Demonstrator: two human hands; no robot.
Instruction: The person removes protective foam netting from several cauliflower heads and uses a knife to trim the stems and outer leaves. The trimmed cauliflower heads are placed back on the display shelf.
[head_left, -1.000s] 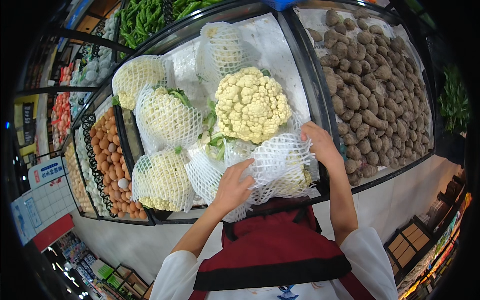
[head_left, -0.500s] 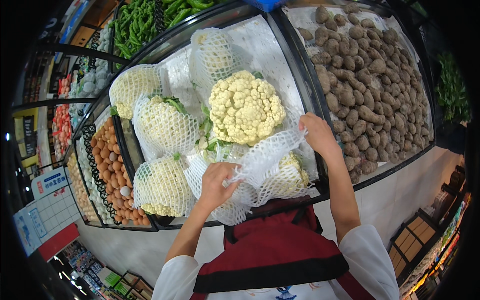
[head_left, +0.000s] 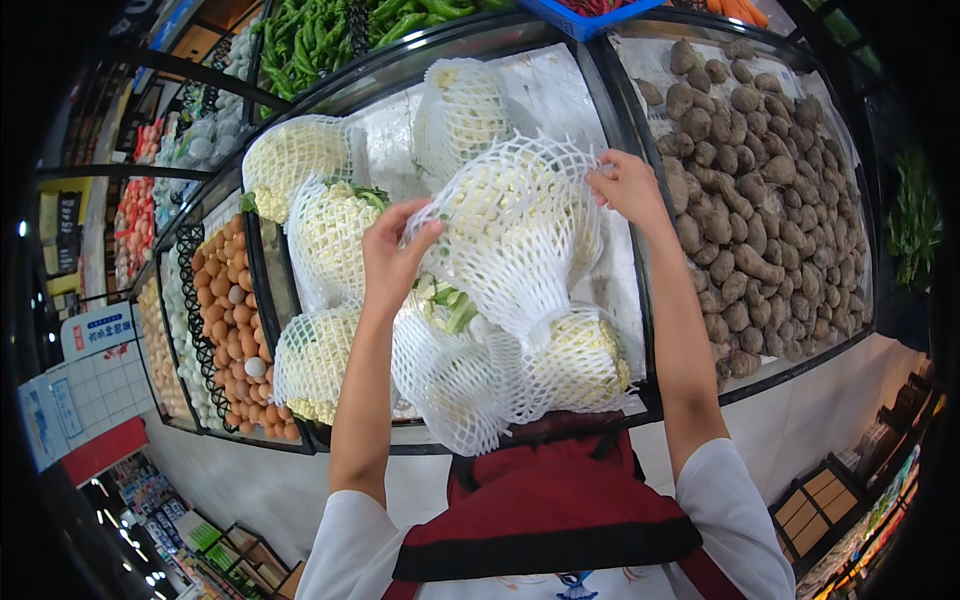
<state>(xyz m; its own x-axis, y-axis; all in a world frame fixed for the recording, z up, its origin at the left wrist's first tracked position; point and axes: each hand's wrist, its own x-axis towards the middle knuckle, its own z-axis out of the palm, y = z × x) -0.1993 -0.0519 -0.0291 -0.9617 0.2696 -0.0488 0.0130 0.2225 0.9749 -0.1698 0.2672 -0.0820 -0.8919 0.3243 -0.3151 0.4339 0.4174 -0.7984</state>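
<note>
A white foam net sleeve [head_left: 515, 265] is stretched over a large cauliflower [head_left: 480, 200] in the middle of the bin; the head shows only through the mesh. My left hand [head_left: 393, 248] is closed on the sleeve's left edge. My right hand [head_left: 622, 188] pinches its far right edge, fingers bent. Just nearer to me lie another netted cauliflower [head_left: 585, 358] and a bunched foam net [head_left: 455, 385], with green leaves [head_left: 455, 305] between them. More netted cauliflowers stand to the left, one [head_left: 335, 240] beside my left wrist, and another [head_left: 462, 112] lies beyond the sleeve.
Black rims [head_left: 625, 150] divide the bins. Brown taro-like roots [head_left: 745, 200] fill the right bin, eggs [head_left: 235, 330] the left. Green peppers [head_left: 305, 45] and a blue basket [head_left: 585, 22] lie at the far side. A red bag [head_left: 545, 500] hangs against my front.
Both hands have moved away from me, drawing the foam net up over the bare cauliflower. My view has shifted slightly.
</note>
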